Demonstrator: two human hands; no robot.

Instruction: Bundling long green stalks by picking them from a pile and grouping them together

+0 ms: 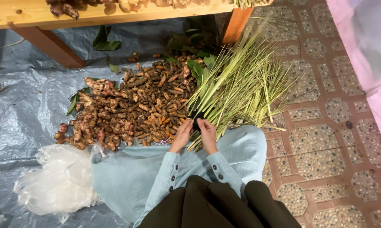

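1. Holding a small dark object [196,115] between both hands, I keep it right at the base of the fanned bundle of long green stalks [237,84], where the stems come together.
2. My left hand [182,136] has its grip closed on the near edge of that dark object; I cannot tell what it is.
3. My right hand [207,134] pinches it too, fingers narrow, touching the stalk ends.
4. The stalks spread away from me over the patterned tile floor [325,139], so the cut ends sit nearest my hands.
5. The heap of brown knobbly roots [131,107] lies on the grey plastic sheet [21,105], just left of the stalks.
6. A crumpled clear plastic bag [59,181] rests beside my knee, and a wooden bench [38,14] stands beyond the heap.
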